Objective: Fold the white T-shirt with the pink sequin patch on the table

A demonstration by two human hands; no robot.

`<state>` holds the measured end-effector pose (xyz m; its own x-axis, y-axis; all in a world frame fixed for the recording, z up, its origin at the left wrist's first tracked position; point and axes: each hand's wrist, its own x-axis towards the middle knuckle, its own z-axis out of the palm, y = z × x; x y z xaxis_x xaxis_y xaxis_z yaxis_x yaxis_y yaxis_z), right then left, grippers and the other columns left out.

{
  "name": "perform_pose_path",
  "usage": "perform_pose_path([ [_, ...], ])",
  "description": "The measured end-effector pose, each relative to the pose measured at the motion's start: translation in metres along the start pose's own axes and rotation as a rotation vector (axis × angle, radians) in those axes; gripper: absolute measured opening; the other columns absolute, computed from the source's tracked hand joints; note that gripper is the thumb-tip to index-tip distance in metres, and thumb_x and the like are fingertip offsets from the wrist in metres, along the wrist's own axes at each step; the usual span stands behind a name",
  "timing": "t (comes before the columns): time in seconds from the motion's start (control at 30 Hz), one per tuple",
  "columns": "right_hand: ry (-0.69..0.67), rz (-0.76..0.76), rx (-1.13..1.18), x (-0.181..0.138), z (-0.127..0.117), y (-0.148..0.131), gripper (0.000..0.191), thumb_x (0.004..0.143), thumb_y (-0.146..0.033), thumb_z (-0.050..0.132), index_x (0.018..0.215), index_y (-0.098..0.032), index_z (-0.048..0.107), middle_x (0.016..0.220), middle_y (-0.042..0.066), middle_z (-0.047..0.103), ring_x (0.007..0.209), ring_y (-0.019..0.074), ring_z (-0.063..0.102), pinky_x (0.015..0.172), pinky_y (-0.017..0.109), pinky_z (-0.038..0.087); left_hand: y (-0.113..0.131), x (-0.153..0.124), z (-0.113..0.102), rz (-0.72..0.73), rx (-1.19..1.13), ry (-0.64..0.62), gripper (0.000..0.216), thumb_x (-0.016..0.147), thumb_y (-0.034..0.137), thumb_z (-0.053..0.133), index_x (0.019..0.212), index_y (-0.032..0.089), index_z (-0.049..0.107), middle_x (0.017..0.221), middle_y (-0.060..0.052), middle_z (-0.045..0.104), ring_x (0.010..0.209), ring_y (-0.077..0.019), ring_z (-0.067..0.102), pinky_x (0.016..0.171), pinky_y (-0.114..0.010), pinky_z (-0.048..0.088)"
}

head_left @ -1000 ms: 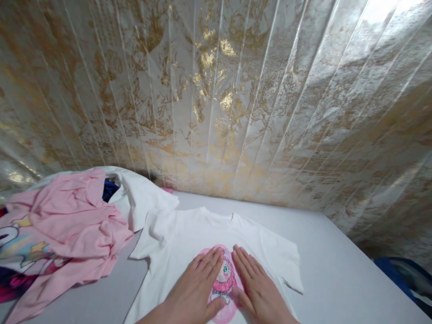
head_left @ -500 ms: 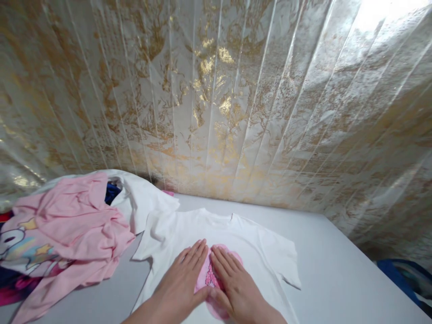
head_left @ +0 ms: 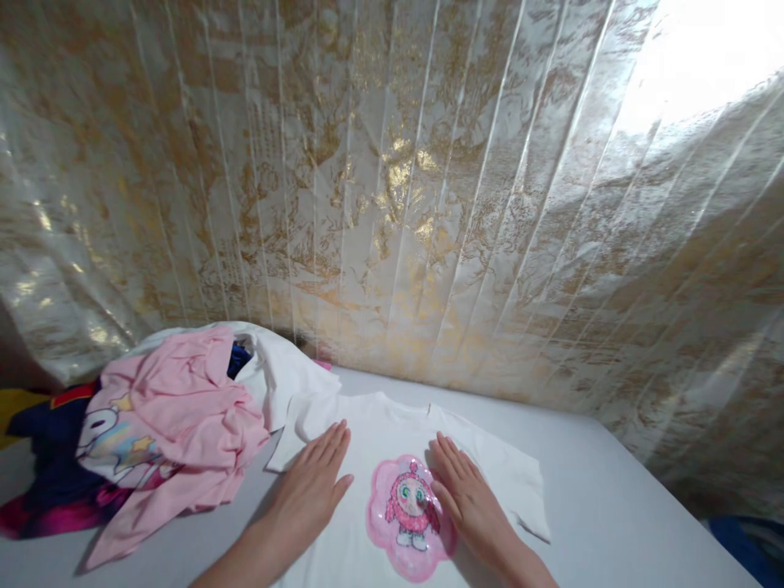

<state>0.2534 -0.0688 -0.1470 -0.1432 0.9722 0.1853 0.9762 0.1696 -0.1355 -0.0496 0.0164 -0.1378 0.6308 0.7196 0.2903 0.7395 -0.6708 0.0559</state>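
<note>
A small white T-shirt (head_left: pixel 392 425) lies flat on the white table (head_left: pixel 612 523), front up, with a pink sequin cartoon patch (head_left: pixel 409 514) on its chest. My left hand (head_left: pixel 309 490) rests palm down on the shirt just left of the patch, fingers stretched out. My right hand (head_left: pixel 469 502) lies flat on the shirt at the patch's right edge, fingers also extended. Neither hand holds anything.
A heap of clothes sits at the left: a pink garment (head_left: pixel 177 425) with a cartoon print on top, a white one (head_left: pixel 282 371) behind it, dark blue cloth (head_left: pixel 42 457) underneath. A shiny gold-and-white curtain (head_left: pixel 392 204) hangs right behind the table. Something blue (head_left: pixel 744 543) lies at the lower right.
Both hands have slid apart from the middle of the shirt to either side, uncovering the pink patch. The camera view has shifted, showing more of the clothes heap.
</note>
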Motion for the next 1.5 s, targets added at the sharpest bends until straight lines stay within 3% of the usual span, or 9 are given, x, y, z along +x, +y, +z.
perform_pose_path([
  [0.1, 0.019, 0.041, -0.036, -0.007, 0.008, 0.002, 0.06, 0.1, -0.052, 0.028, 0.15, -0.02, 0.031, 0.156, 0.007, 0.026, 0.144, 0.0242, 0.025, 0.116, 0.05, 0.028, 0.007, -0.001, -0.004, 0.006, -0.041, -0.076, 0.059, 0.098, 0.044, 0.04, 0.147, 0.013, 0.037, 0.153, -0.012, 0.029, 0.141, -0.0243, 0.031, 0.112, -0.04, 0.031],
  [0.27, 0.032, 0.357, -0.146, -0.017, 0.017, 0.055, 0.065, 0.095, -0.055, 0.033, 0.147, -0.016, 0.038, 0.154, 0.01, 0.031, 0.143, 0.0281, 0.026, 0.115, 0.053, 0.025, 0.003, 0.017, -0.01, -0.146, -0.023, -0.155, 0.063, 0.095, 0.05, 0.044, 0.145, 0.012, 0.041, 0.153, -0.015, 0.029, 0.142, -0.0314, 0.026, 0.111, -0.048, 0.03],
  [0.4, 0.014, 0.454, -0.189, -0.008, 0.012, 0.082, 0.066, 0.092, -0.054, 0.039, 0.144, -0.013, 0.042, 0.152, 0.013, 0.035, 0.142, 0.0312, 0.028, 0.115, 0.054, 0.024, -0.002, 0.04, -0.008, -0.187, -0.015, -0.148, 0.063, 0.093, 0.046, 0.048, 0.143, 0.008, 0.043, 0.149, -0.022, 0.034, 0.139, -0.0379, 0.032, 0.107, -0.054, 0.031],
  [0.7, 0.053, 0.136, -0.042, 0.067, 0.02, 0.031, 0.055, 0.098, -0.044, 0.035, 0.146, -0.019, 0.04, 0.154, 0.007, 0.033, 0.143, 0.0219, 0.028, 0.115, 0.041, 0.028, 0.013, 0.108, 0.023, 0.026, -0.115, -0.109, 0.055, 0.099, 0.045, 0.038, 0.145, 0.016, 0.04, 0.152, -0.012, 0.035, 0.141, -0.0221, 0.03, 0.112, -0.039, 0.027],
  [0.87, 0.064, 0.294, -0.011, 0.079, 0.026, 0.065, 0.062, 0.097, -0.047, 0.033, 0.146, -0.01, 0.038, 0.154, 0.015, 0.031, 0.144, 0.0297, 0.025, 0.115, 0.051, 0.021, -0.002, 0.113, 0.037, -0.01, -0.108, -0.068, 0.056, 0.1, 0.047, 0.034, 0.146, 0.016, 0.038, 0.154, -0.012, 0.031, 0.142, -0.0238, 0.028, 0.113, -0.042, 0.024],
  [1.03, 0.075, 0.292, 0.08, 0.088, 0.03, 0.087, 0.062, 0.095, -0.05, 0.037, 0.145, -0.013, 0.04, 0.155, 0.012, 0.031, 0.145, 0.0253, 0.023, 0.118, 0.046, 0.016, -0.019, 0.122, 0.045, -0.058, -0.092, -0.058, 0.056, 0.101, 0.044, 0.031, 0.147, 0.012, 0.035, 0.154, -0.014, 0.029, 0.143, -0.0257, 0.025, 0.114, -0.044, 0.021],
  [1.13, 0.142, 0.282, 0.144, 0.089, 0.02, 0.092, 0.06, 0.098, -0.048, 0.029, 0.145, -0.013, 0.041, 0.156, 0.011, 0.031, 0.144, 0.0216, 0.026, 0.117, 0.041, 0.023, -0.019, 0.129, 0.041, -0.067, -0.093, -0.057, 0.056, 0.099, 0.042, 0.034, 0.146, 0.011, 0.036, 0.153, -0.016, 0.031, 0.142, -0.0285, 0.028, 0.113, -0.046, 0.024],
  [1.33, 0.314, 0.328, 0.217, 0.045, -0.019, 0.114, 0.06, 0.098, -0.047, 0.017, 0.148, -0.018, 0.036, 0.148, 0.012, 0.044, 0.137, 0.0244, 0.041, 0.11, 0.047, 0.036, -0.001, 0.08, 0.022, -0.003, -0.13, -0.008, 0.054, 0.1, 0.038, 0.033, 0.148, 0.014, 0.035, 0.155, -0.012, 0.029, 0.143, -0.0234, 0.026, 0.113, -0.041, 0.027],
  [1.5, 0.259, 0.329, 0.235, 0.001, -0.006, 0.107, 0.064, 0.097, -0.056, 0.02, 0.14, -0.017, 0.048, 0.14, 0.012, 0.054, 0.129, 0.0253, 0.051, 0.105, 0.044, 0.043, 0.008, 0.033, 0.018, 0.0, -0.134, -0.03, 0.057, 0.099, 0.045, 0.036, 0.146, 0.013, 0.04, 0.153, -0.013, 0.031, 0.142, -0.0249, 0.028, 0.113, -0.041, 0.027],
])
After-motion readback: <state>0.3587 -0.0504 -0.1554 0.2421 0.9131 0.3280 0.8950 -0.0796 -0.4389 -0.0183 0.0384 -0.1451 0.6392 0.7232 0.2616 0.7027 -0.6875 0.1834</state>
